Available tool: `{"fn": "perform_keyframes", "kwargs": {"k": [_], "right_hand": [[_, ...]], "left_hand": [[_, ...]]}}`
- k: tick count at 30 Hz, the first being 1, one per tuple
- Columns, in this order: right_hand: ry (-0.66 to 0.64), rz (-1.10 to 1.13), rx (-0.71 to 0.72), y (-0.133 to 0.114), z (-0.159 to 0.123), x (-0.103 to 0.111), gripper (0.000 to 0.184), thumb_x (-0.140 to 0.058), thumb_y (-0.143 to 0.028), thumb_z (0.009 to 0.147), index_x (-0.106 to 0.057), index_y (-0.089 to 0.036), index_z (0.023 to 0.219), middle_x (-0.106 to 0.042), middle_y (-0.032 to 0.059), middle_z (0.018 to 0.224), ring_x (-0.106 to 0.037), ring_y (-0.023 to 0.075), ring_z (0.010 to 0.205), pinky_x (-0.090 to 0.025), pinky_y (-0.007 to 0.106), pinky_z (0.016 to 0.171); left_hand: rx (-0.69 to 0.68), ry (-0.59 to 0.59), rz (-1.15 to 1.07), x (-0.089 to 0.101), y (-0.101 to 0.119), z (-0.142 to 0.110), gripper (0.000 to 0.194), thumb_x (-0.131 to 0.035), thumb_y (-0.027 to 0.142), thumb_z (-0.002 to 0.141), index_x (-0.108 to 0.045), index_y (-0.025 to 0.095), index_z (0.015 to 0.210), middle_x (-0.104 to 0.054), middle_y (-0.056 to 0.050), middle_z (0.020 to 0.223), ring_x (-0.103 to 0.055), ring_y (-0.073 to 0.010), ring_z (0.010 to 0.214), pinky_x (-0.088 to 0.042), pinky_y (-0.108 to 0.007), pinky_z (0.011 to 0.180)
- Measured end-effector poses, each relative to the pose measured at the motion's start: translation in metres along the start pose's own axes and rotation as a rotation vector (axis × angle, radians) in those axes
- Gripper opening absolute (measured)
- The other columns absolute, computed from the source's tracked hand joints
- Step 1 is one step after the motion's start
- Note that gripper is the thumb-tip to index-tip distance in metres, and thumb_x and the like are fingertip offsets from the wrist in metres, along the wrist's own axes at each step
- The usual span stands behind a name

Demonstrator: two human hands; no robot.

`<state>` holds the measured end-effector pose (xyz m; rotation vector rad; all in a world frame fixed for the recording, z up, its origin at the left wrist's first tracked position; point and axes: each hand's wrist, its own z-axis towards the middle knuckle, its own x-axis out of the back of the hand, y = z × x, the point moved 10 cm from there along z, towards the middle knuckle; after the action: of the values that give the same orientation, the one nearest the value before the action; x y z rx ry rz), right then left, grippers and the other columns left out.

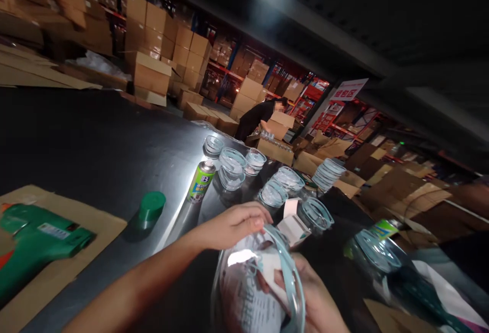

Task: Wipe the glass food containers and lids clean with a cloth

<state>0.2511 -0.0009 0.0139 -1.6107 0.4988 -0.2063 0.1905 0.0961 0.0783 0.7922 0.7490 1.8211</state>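
Note:
In front of me is a clear round plastic case (244, 277) with a pale-blue rim and printed lettering, tilted toward me. My left hand (240, 223) rests over its top edge, fingers curled onto the rim. My right hand (309, 292) grips the rim at the right side, and some of its fingers show beside a white piece (272, 272) near the opening. What the white piece is I cannot tell. Just beyond the case stands a small white box (294, 229) with its flap up. A green spray can (201, 181) stands upright farther off.
Similar clear cases (232, 167) stand in stacks on the dark table (114, 134). At left, a green heat gun or glue gun (42, 236) lies on cardboard (103, 221), near a green cap (152, 205). A person (254, 116) bends over a carton (275, 149). Another person's blurred arm (471, 195) is at right.

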Motion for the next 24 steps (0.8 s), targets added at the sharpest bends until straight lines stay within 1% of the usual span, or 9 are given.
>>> {"fn": "perform_keyframes", "kwargs": {"k": [3,5,8,12,13,15,18,21,24], "right_hand": [[0.142,0.094,-0.021,0.001,-0.002,0.006,0.024,-0.087,-0.028,0.052,-0.074,-0.017,0.069,-0.069,0.0052,0.065,-0.06,0.0138,0.06,-0.047,0.022,0.062],[0.185,0.177,-0.025,0.005,-0.002,0.003,0.028,-0.086,-0.027,0.054,-0.074,-0.018,0.078,-0.07,0.0048,0.071,-0.061,0.0132,0.061,-0.048,0.022,0.062],[0.134,0.25,-0.04,0.013,-0.002,-0.005,0.03,-0.085,-0.028,0.057,-0.074,-0.018,0.082,-0.068,0.0028,0.068,-0.059,0.0113,0.057,-0.045,0.02,0.057],[-0.013,0.159,-0.096,0.022,-0.004,-0.009,0.029,-0.086,-0.034,0.053,-0.071,-0.015,0.068,-0.063,0.0025,0.057,-0.054,0.0105,0.05,-0.041,0.02,0.051],[-0.021,0.149,-0.097,0.022,-0.004,-0.007,0.029,-0.086,-0.034,0.053,-0.07,-0.014,0.065,-0.061,0.0024,0.055,-0.052,0.0101,0.048,-0.039,0.02,0.049],[0.028,0.167,-0.069,0.019,-0.001,-0.001,0.026,-0.085,-0.032,0.054,-0.069,-0.014,0.064,-0.061,0.0018,0.055,-0.051,0.0096,0.049,-0.038,0.019,0.049],[0.117,0.229,0.014,0.01,0.003,0.005,0.023,-0.083,-0.026,0.058,-0.072,-0.017,0.077,-0.065,0.0019,0.066,-0.055,0.0104,0.057,-0.042,0.02,0.058],[0.063,0.258,0.038,0.011,0.006,0.0,0.025,-0.083,-0.027,0.058,-0.073,-0.016,0.078,-0.065,0.0024,0.067,-0.055,0.0114,0.058,-0.043,0.021,0.058],[-0.024,0.212,-0.037,0.021,0.003,-0.001,0.024,-0.085,-0.027,0.053,-0.072,-0.015,0.07,-0.063,0.0033,0.06,-0.054,0.0122,0.052,-0.041,0.022,0.052]], "left_hand": [[0.052,0.021,-0.019,0.0,-0.01,0.001,0.047,-0.035,0.05,0.093,-0.063,0.013,0.1,-0.061,-0.011,0.102,-0.057,-0.0207,0.094,-0.042,-0.03,0.085],[0.068,0.028,-0.026,-0.001,-0.014,0.001,0.046,-0.036,0.049,0.093,-0.063,0.014,0.099,-0.061,-0.011,0.102,-0.057,-0.0207,0.095,-0.042,-0.029,0.085],[0.047,0.006,-0.034,-0.005,-0.01,0.001,0.044,-0.037,0.048,0.093,-0.064,0.014,0.097,-0.061,-0.011,0.104,-0.057,-0.0227,0.099,-0.041,-0.032,0.088],[0.033,-0.06,-0.007,-0.012,-0.004,0.0,0.042,-0.04,0.048,0.092,-0.065,0.014,0.089,-0.06,-0.012,0.107,-0.057,-0.0235,0.1,-0.042,-0.033,0.089],[0.035,-0.064,-0.002,-0.013,-0.004,0.001,0.042,-0.039,0.048,0.092,-0.065,0.014,0.091,-0.06,-0.012,0.106,-0.057,-0.0234,0.099,-0.042,-0.033,0.089],[0.035,-0.044,-0.008,-0.01,-0.006,0.001,0.043,-0.037,0.048,0.093,-0.064,0.014,0.096,-0.06,-0.012,0.105,-0.057,-0.0233,0.1,-0.042,-0.033,0.09],[0.022,0.005,-0.029,-0.004,-0.007,0.002,0.043,-0.035,0.046,0.095,-0.063,0.013,0.094,-0.06,-0.012,0.104,-0.057,-0.0223,0.1,-0.041,-0.033,0.091],[0.014,-0.02,-0.034,-0.005,-0.004,0.001,0.042,-0.036,0.046,0.094,-0.062,0.013,0.089,-0.059,-0.013,0.106,-0.056,-0.0224,0.101,-0.04,-0.033,0.092],[0.005,-0.066,-0.015,-0.009,0.0,0.001,0.044,-0.038,0.049,0.093,-0.063,0.013,0.088,-0.058,-0.013,0.108,-0.057,-0.0232,0.099,-0.042,-0.034,0.09]]}}
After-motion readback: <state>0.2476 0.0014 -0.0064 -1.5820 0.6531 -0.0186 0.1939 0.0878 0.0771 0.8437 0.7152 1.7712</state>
